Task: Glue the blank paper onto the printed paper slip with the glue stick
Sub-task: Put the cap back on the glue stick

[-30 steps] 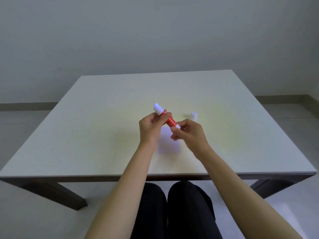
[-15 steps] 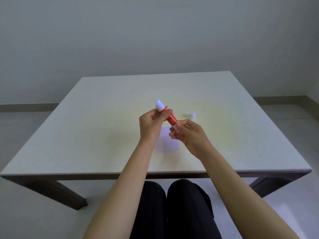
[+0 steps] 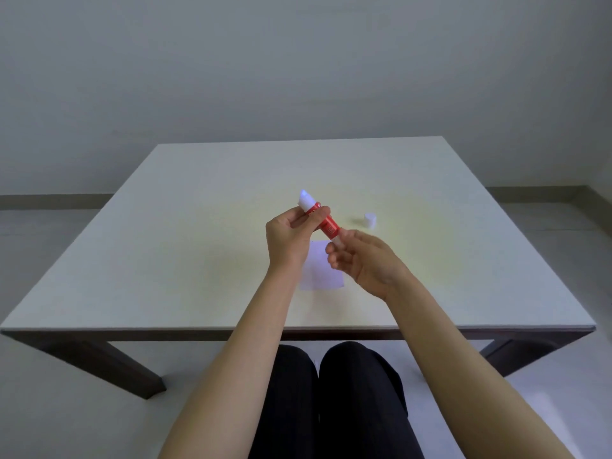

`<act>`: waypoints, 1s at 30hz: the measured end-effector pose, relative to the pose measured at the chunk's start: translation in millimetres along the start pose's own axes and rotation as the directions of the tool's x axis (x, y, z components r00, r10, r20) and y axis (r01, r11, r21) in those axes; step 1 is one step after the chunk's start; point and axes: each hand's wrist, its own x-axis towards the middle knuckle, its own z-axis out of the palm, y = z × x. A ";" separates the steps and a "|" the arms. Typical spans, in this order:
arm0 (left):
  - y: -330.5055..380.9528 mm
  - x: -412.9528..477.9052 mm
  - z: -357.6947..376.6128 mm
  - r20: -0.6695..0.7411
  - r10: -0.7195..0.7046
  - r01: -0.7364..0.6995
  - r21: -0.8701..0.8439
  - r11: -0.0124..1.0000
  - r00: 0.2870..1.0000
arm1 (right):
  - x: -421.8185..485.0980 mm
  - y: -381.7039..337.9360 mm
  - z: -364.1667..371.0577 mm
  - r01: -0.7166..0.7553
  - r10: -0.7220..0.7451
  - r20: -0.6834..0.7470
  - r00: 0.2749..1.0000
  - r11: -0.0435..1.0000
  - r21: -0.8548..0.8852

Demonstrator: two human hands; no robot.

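A red glue stick [image 3: 326,223] with its white glue tip pointing up and to the left is held above the table. My left hand [image 3: 291,240] grips its upper body between thumb and fingers. My right hand [image 3: 364,260] has its fingertips on the white base end, fingers loosely spread. A white sheet of paper [image 3: 323,270] lies flat on the table under both hands, partly hidden by them. Whether it is the blank paper or the printed slip cannot be told. The white cap [image 3: 370,220] stands on the table to the right.
A pale square table [image 3: 165,260] fills the view, its near edge just above my dark-trousered knees [image 3: 331,392]. A plain wall lies behind it.
My right hand's fingers have loosened and spread at the stick's base end. The stick and left hand have risen slightly.
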 end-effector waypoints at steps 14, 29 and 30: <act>-0.8 0.1 0.5 -0.094 0.002 0.001 0.025 1.000 0.996 | 2.5 6.4 2.6 -0.199 0.203 -0.035 0.978 0.974 0.104; 7.7 -5.0 5.3 -0.075 -0.029 0.031 0.033 0.999 0.997 | -4.3 22.5 16.8 0.356 -0.574 -0.125 0.809 0.649 -0.672; 7.5 -5.4 5.7 -0.080 -0.035 0.037 0.031 0.999 0.996 | -4.3 26.3 17.7 0.353 -0.711 -0.024 0.703 0.379 -0.855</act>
